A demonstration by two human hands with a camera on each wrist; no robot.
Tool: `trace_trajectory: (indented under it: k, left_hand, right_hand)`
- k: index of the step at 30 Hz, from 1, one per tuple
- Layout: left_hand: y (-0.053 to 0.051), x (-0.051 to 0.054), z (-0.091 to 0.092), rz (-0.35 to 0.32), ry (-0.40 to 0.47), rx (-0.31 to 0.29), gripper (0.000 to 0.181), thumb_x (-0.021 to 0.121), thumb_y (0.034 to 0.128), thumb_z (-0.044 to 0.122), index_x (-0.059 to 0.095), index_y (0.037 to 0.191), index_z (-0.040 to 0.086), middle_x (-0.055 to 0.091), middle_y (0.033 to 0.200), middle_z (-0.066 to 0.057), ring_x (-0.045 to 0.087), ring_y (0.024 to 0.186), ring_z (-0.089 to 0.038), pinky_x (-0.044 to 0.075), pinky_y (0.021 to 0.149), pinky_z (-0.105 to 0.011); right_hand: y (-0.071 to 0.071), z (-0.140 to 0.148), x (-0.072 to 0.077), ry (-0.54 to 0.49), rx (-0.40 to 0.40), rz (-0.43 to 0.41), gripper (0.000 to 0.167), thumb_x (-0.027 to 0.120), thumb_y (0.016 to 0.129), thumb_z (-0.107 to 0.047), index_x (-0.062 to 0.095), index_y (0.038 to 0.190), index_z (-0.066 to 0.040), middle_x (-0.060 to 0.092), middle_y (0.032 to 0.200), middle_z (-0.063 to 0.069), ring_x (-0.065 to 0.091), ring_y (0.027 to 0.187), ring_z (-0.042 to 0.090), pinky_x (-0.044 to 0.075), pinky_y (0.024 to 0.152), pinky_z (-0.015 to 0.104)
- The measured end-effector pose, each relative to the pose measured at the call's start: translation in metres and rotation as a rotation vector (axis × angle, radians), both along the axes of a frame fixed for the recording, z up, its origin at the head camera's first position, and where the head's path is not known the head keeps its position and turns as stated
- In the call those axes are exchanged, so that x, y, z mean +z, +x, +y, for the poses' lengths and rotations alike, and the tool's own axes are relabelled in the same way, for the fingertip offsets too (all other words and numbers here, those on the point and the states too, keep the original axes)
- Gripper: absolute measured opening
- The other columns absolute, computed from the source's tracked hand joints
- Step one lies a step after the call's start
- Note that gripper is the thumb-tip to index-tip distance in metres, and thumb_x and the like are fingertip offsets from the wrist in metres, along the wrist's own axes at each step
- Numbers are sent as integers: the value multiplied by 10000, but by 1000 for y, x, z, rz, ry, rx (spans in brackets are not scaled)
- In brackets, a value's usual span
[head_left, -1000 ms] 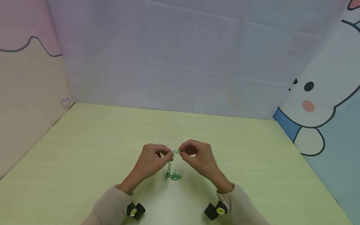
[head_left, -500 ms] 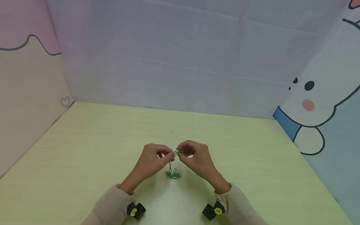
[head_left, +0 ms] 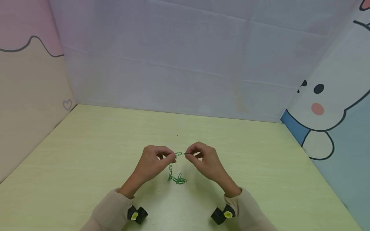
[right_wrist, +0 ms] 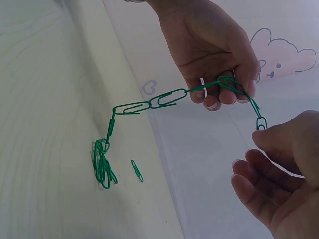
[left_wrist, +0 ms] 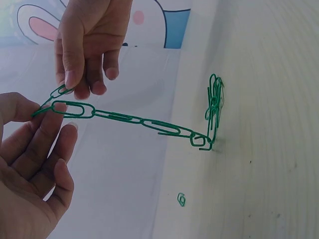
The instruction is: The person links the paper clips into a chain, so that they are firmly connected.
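A chain of green paper clips (head_left: 170, 170) runs between both hands and hangs down to the table. My left hand (head_left: 152, 163) pinches it between thumb and forefinger. To the right, my right hand (head_left: 206, 162) pinches the small end clip, with a short taut stretch between the hands. In the left wrist view several linked clips (left_wrist: 167, 127) hang from the left fingers. The lower clips lie bunched in a heap (right_wrist: 102, 167) on the table, overlapping too much to tell apart. A single green paper clip (left_wrist: 181, 199) lies apart from the heap.
The pale yellow table (head_left: 101, 144) meets a plain grey-white back panel (head_left: 173, 64). Side panels with cartoon drawings (head_left: 318, 96) stand left and right. Each sleeve's wrist carries a small black camera mount (head_left: 138, 215).
Half a second ago the hands drew closer together; now they are farther apart, with the links between them stretched out. The left hand has shifted slightly left, pulling the hanging chain along.
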State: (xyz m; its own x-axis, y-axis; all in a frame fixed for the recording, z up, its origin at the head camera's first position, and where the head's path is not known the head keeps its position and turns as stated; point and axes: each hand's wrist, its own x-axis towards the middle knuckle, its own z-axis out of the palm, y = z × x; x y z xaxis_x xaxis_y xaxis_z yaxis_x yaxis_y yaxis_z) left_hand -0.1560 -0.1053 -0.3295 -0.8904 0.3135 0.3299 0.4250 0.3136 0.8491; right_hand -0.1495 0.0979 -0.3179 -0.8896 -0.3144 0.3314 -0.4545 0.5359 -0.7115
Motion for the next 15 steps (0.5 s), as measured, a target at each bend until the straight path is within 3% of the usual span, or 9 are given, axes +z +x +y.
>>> trace_trajectory:
  k: [10, 15]
  left_hand:
    - [-1, -1, -2, -41, -6, 3, 184, 614, 862, 71, 738, 748, 143, 700, 702, 64, 586, 655, -46, 462, 626, -231]
    - [0, -3, -2, -56, -58, -17, 125, 638, 864, 108, 736, 788, 122, 704, 731, 52, 583, 688, -44, 453, 634, -235]
  right_hand:
    - [-1, 4, 10, -116, 0, -109, 61, 647, 876, -36, 675, 916, 1, 682, 852, 116, 661, 751, 221, 542, 675, 221]
    - [1, 4, 10, -148, 20, -118, 74, 629, 890, -34, 676, 921, 14, 682, 859, 140, 658, 751, 156, 545, 697, 224]
